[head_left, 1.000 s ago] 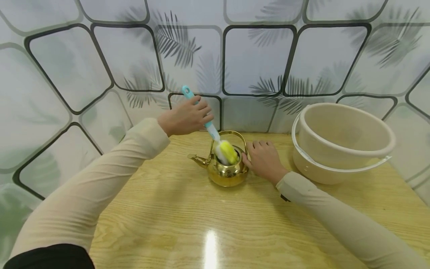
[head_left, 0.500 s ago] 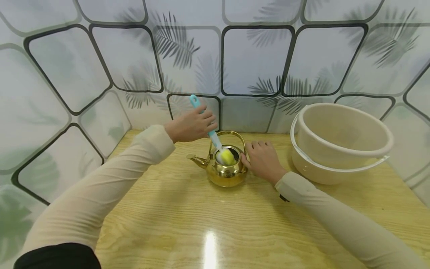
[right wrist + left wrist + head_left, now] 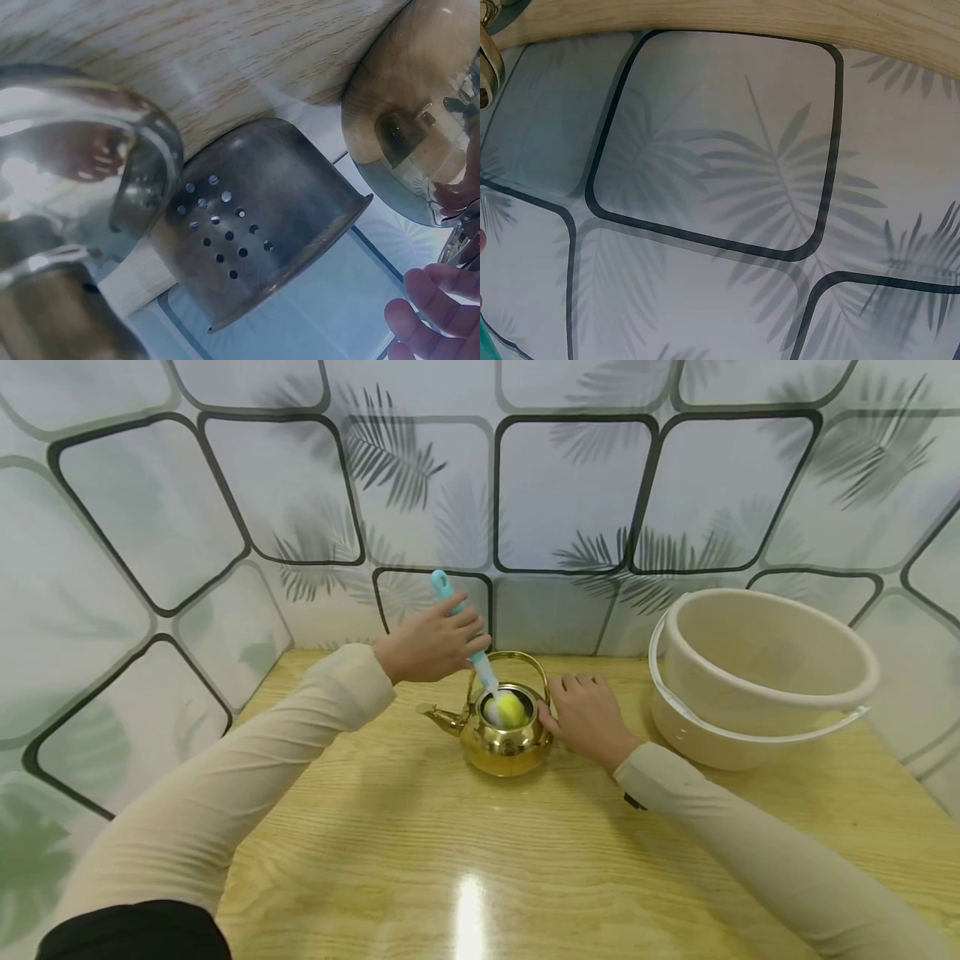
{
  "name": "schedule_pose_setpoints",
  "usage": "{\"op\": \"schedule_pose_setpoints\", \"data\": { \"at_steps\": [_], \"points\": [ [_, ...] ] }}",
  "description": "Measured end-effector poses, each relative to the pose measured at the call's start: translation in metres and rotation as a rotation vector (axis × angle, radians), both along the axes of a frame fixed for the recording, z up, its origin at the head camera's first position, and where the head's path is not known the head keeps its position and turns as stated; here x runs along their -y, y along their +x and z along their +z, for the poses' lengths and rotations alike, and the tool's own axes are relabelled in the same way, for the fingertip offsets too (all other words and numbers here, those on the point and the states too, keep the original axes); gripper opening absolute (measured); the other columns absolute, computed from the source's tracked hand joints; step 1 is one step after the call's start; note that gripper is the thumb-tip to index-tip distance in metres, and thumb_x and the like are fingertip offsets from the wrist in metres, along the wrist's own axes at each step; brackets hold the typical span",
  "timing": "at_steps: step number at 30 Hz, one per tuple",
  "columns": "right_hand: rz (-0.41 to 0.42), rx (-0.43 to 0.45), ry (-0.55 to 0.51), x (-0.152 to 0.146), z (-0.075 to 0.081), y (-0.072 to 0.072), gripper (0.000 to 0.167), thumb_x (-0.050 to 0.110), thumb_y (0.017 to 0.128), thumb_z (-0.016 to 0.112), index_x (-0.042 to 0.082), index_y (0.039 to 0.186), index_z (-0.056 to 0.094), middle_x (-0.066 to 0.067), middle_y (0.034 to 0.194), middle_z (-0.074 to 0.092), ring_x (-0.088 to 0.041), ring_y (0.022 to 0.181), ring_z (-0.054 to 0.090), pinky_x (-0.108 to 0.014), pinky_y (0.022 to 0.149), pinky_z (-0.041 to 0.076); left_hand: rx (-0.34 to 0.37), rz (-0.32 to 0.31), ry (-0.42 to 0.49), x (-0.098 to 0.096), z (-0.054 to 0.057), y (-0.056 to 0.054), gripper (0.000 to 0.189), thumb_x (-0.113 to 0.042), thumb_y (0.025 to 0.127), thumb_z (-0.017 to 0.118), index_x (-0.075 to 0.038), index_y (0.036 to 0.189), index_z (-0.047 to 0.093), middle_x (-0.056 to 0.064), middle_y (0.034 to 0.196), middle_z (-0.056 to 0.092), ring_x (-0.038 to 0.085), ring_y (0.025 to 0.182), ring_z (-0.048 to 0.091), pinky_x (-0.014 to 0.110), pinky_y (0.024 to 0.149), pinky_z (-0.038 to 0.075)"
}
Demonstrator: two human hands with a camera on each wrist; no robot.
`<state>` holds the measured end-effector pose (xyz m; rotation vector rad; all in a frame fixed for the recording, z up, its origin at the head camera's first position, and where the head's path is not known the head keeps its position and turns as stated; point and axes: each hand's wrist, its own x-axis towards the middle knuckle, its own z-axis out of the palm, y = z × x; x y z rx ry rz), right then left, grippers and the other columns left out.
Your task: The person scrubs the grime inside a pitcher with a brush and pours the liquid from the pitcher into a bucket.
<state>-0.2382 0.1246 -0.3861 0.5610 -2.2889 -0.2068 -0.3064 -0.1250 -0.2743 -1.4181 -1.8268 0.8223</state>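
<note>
A shiny gold kettle (image 3: 504,750) with an upright handle and a spout pointing left stands on the wooden table, its top uncovered. My left hand (image 3: 435,642) grips the light-blue handle of a sponge brush (image 3: 483,672). The brush slants down through the opening, and its yellow and white sponge head (image 3: 512,710) sits inside the kettle's mouth. My right hand (image 3: 588,714) holds the kettle's right side by the handle base, thumb at the body. In the right wrist view its curled fingers (image 3: 435,311) show beside the gold body.
A cream bucket (image 3: 742,743) with a basin (image 3: 772,647) nested in its top stands to the right. A perforated metal strainer (image 3: 262,217) and a shiny domed metal piece (image 3: 82,165) lie near the kettle in the right wrist view. A patterned wall (image 3: 570,493) rises behind the table.
My left hand has come down and slightly right, carrying the brush, so its sponge head sits deeper in the kettle. My right hand and the kettle have stayed in place.
</note>
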Motion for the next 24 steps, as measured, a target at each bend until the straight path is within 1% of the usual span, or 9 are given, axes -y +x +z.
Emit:
{"op": "schedule_pose_setpoints", "data": {
  "at_steps": [4,7,13,15,20,24],
  "points": [
    [0.001,-0.002,0.0,-0.0003,-0.0001,0.0,0.028,0.032,0.087,0.058,0.005,0.078,0.056,-0.011,0.067,0.061,-0.027,0.058,0.059,-0.036,0.052,0.04,0.025,0.017,-0.003,0.0003,0.0007,0.0004,0.043,-0.05,0.09,0.053,-0.01,0.106,0.051,0.01,0.111,0.06,0.027,0.108,0.054,0.045,0.106,0.034],
    [-0.001,0.007,0.001,-0.0004,0.0001,-0.0003,0.028,0.032,0.087,0.058,0.005,0.078,0.056,-0.011,0.068,0.062,-0.027,0.059,0.06,-0.036,0.053,0.042,0.03,0.009,0.0,0.0018,0.0014,-0.0004,0.046,-0.054,0.089,0.052,-0.01,0.106,0.051,0.009,0.111,0.062,0.026,0.108,0.055,0.043,0.104,0.037],
    [0.0,0.015,0.001,-0.0005,0.0006,-0.0008,0.029,0.032,0.087,0.058,0.005,0.078,0.056,-0.011,0.067,0.062,-0.027,0.06,0.06,-0.036,0.054,0.043,0.048,-0.003,0.023,0.0058,0.0034,-0.0026,0.041,-0.051,0.088,0.054,-0.014,0.104,0.054,0.009,0.109,0.063,0.025,0.104,0.056,0.04,0.097,0.039],
    [0.003,0.014,0.002,-0.0007,0.0008,-0.0008,0.029,0.032,0.087,0.058,0.005,0.078,0.056,-0.011,0.067,0.062,-0.027,0.059,0.06,-0.037,0.053,0.043,0.043,0.002,0.022,0.006,0.0046,-0.0024,0.04,-0.051,0.088,0.054,-0.014,0.105,0.055,0.009,0.109,0.064,0.025,0.103,0.056,0.039,0.096,0.039],
    [0.006,0.003,-0.001,-0.0011,0.0009,-0.0008,0.028,0.032,0.086,0.059,0.005,0.078,0.056,-0.011,0.067,0.062,-0.027,0.059,0.06,-0.037,0.053,0.043,-0.003,0.019,0.009,0.003,0.0067,0.0004,0.041,-0.052,0.089,0.052,-0.014,0.104,0.055,0.008,0.109,0.063,0.024,0.102,0.055,0.038,0.095,0.039],
    [0.011,-0.011,-0.001,-0.0006,0.0007,-0.0012,0.028,0.032,0.085,0.059,0.006,0.075,0.055,-0.01,0.066,0.062,-0.027,0.058,0.06,-0.036,0.052,0.042,-0.024,0.033,0.024,-0.0002,0.0048,0.002,0.041,-0.052,0.089,0.051,-0.013,0.1,0.054,0.007,0.108,0.063,0.023,0.101,0.055,0.038,0.095,0.038]
  ]
}}
